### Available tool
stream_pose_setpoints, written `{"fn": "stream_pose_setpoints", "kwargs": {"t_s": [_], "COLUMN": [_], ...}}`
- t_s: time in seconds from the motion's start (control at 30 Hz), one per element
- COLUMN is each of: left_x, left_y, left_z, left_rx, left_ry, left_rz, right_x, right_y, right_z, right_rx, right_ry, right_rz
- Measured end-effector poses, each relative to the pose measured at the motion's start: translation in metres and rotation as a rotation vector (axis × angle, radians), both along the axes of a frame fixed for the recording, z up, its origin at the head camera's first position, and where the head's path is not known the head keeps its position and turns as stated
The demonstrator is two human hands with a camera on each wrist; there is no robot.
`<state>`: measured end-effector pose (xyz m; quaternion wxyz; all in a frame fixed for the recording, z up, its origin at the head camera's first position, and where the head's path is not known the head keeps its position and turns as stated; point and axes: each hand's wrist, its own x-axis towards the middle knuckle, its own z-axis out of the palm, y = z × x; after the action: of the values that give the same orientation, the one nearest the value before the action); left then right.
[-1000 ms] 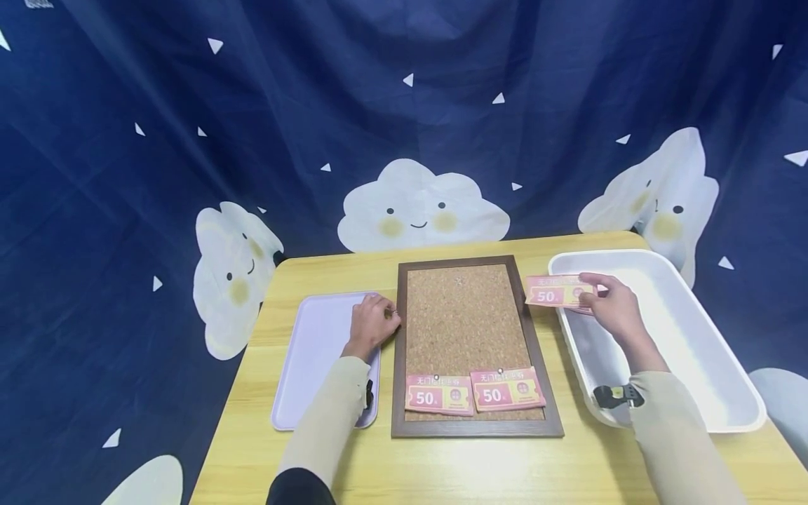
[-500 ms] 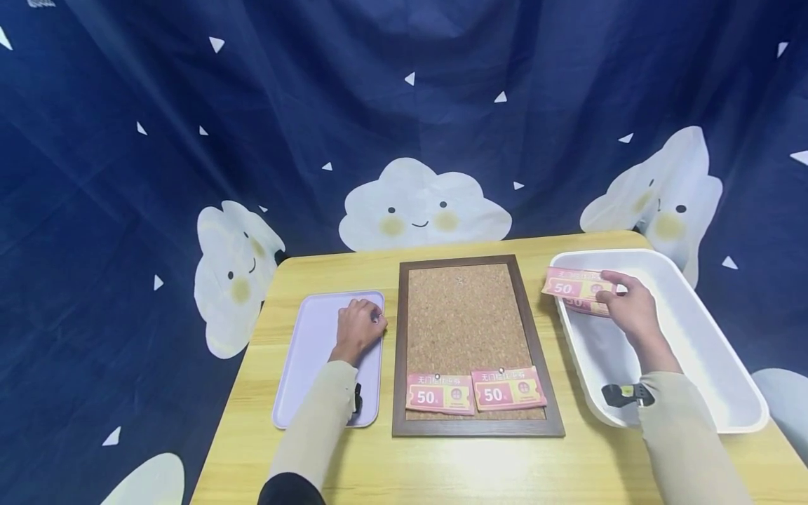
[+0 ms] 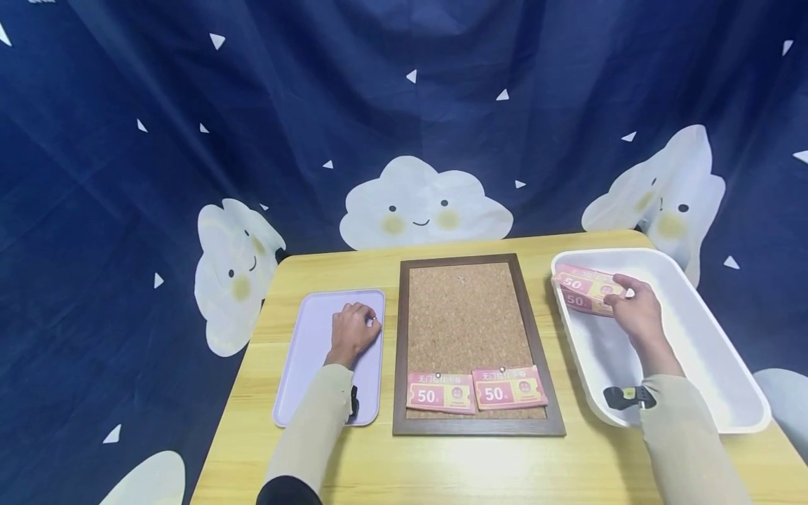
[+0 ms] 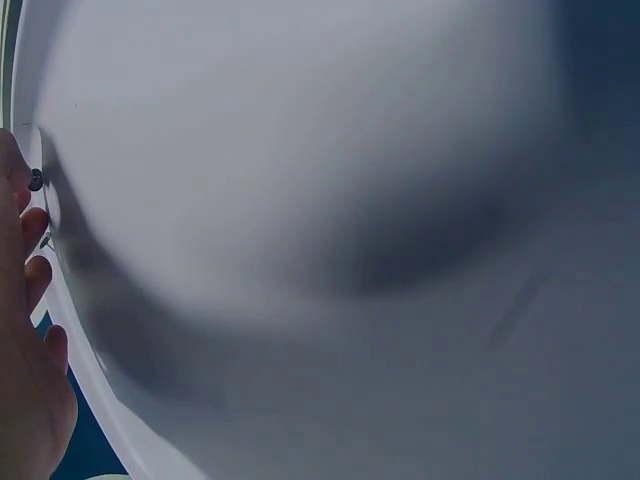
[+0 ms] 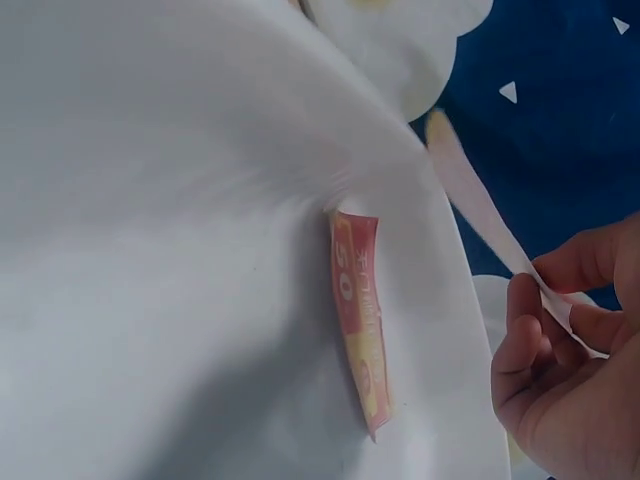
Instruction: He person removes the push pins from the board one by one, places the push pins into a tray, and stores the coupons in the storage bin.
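In the head view my left hand [image 3: 355,330] is over the right part of the lilac tray [image 3: 309,337], its thumb and fingertips drawn together on a small push pin [image 4: 36,180]. Another tiny metallic piece [image 4: 46,240] shows beside those fingers in the left wrist view. My right hand [image 3: 637,308] pinches the right end of a pink coupon [image 3: 590,283] marked 50, above the left wall of the white basin [image 3: 707,330]. A second coupon [image 5: 360,320] leans inside the basin, below the held one.
Between tray and basin lies a cork board [image 3: 467,315] in a brown frame. Two coupons, a left one [image 3: 440,394] and a right one [image 3: 509,389], are pinned along its lower edge. Behind the wooden table [image 3: 480,470] hangs a dark blue curtain [image 3: 404,84] with clouds.
My left hand has moved left from the board's edge onto the tray. My right hand has carried its coupon rightward, over the basin's wall and the coupon inside.
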<state>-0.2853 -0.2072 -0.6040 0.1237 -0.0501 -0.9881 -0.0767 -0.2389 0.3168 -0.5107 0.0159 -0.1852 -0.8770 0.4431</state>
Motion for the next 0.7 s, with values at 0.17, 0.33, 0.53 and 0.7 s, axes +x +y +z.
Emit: {"fn": "stream_pose_setpoints", "kwargs": {"t_s": [0.17, 0.33, 0.53, 0.7], "left_x": [0.0, 0.0, 0.002, 0.004], "left_y": [-0.002, -0.004, -0.005, -0.004], "left_z": [-0.002, -0.002, 0.001, 0.0], "left_rx": [-0.003, 0.0, 0.019, 0.014], "left_ry": [0.002, 0.004, 0.014, 0.015], "left_rz": [0.0, -0.005, -0.016, -0.011], "right_x": [-0.001, -0.001, -0.002, -0.003], "right_y": [0.001, 0.002, 0.006, 0.011], "right_z": [-0.003, -0.003, -0.005, -0.008], "right_rx": [0.001, 0.009, 0.028, 0.048], "right_ry": [-0.013, -0.016, -0.043, -0.052], "right_rz": [-0.004, -0.008, -0.024, -0.028]}}
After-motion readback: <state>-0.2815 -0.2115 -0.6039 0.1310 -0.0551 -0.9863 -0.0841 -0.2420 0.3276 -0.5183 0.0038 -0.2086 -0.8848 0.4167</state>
